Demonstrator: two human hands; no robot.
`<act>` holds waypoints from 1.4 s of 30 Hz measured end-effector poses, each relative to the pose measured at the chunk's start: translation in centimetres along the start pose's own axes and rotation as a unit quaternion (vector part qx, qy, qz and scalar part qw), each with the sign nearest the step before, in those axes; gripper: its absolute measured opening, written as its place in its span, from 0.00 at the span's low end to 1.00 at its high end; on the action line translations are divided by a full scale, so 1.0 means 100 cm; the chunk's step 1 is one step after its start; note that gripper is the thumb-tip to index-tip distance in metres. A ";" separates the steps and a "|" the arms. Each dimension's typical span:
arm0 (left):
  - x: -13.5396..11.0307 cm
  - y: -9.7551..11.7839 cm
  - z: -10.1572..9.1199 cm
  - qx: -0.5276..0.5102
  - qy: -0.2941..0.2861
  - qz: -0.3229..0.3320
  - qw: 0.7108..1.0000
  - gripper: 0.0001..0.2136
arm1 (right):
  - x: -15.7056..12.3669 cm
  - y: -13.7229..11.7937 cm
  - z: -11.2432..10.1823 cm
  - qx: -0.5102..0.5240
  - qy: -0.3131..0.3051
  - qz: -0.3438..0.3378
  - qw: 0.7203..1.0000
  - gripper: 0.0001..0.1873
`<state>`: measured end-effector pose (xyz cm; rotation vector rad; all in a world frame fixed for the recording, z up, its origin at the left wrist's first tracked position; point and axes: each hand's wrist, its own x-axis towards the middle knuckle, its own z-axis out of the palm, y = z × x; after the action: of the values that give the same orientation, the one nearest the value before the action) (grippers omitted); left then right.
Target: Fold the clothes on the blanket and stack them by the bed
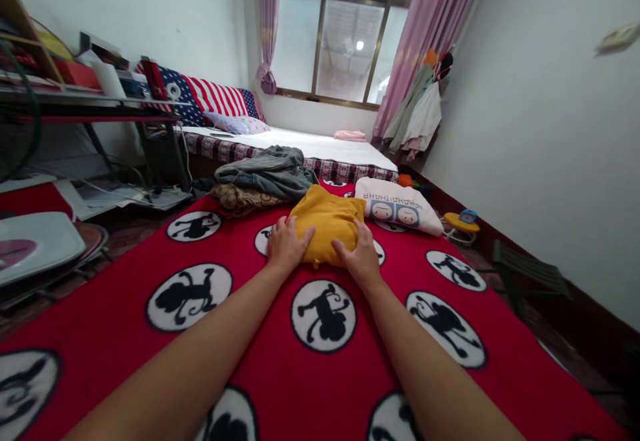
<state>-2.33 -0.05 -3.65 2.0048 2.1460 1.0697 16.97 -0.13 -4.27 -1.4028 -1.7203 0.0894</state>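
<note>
While two bare forearms reach forward over a red blanket (345,387), one yellow cloth bundle (327,221) lies between the two hands on it, well up toward the far side. Its near edge carries one small yellow knob. The left hand (289,244) is open at the bundle's left side, palm down, fingers parted and thumb on the yellow cloth; the right hand (361,254) is spread likewise at the right side. Whether either presses firmly, I cannot tell.

The blanket bears more than ten white roundels, each with one dark figure. Just beyond the bundle on the left is one heap of grey-green clothing (273,171), with one brown patterned cloth (245,199) showing at its near left. On the right lies one white pillow (400,206), printed with two round faces.

Farther back stands one bed (300,137) with a white sheet, bearing one pink folded cloth (350,135) at the right. Two pinkish curtains (405,41) flank one window (350,47). At the left, one tabletop (167,103) carries one red flask (154,79) among other items. Two low seats stand right of the blanket: one yellow-topped stool (457,225) and one dark green seat (530,271).
</note>
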 end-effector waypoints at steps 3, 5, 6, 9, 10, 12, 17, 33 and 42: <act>-0.001 0.000 -0.004 -0.015 0.003 -0.041 0.999 0.28 | -0.003 -0.004 0.005 -0.008 -0.026 0.017 0.999 0.31; -0.001 0.003 -0.005 -0.023 -0.011 -0.029 0.999 0.25 | 0.000 -0.006 0.005 -0.012 -0.035 0.033 0.999 0.23; -0.001 0.005 -0.007 -0.023 -0.017 -0.022 0.999 0.23 | 0.003 -0.008 0.004 -0.011 -0.042 0.039 0.998 0.19; -0.005 0.014 -0.022 -0.024 -0.037 0.000 0.999 0.19 | 0.006 -0.015 -0.013 0.010 -0.086 0.043 0.995 0.10; -0.010 0.016 -0.031 -0.026 -0.048 0.013 0.998 0.18 | 0.002 -0.018 -0.024 0.021 -0.105 0.034 0.994 0.09; -0.025 0.015 -0.054 -0.029 -0.087 0.049 0.995 0.17 | -0.013 -0.026 -0.049 0.045 -0.153 0.005 0.987 0.10; -0.067 -0.009 -0.107 -0.032 -0.255 0.105 0.961 0.20 | -0.058 -0.030 -0.107 0.068 -0.286 0.015 0.956 0.16; -0.032 -0.010 -0.060 -0.257 0.063 0.070 0.962 0.11 | 0.035 -0.018 -0.057 0.102 0.048 0.018 0.993 0.11; -0.047 0.005 -0.078 0.049 -0.036 0.192 0.979 0.18 | 0.040 -0.050 -0.041 -0.124 -0.135 -0.038 0.982 0.22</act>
<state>-4.56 -7.88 0.59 2.5338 1.8538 0.9191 16.08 -0.53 3.27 -1.5597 -2.0644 0.0251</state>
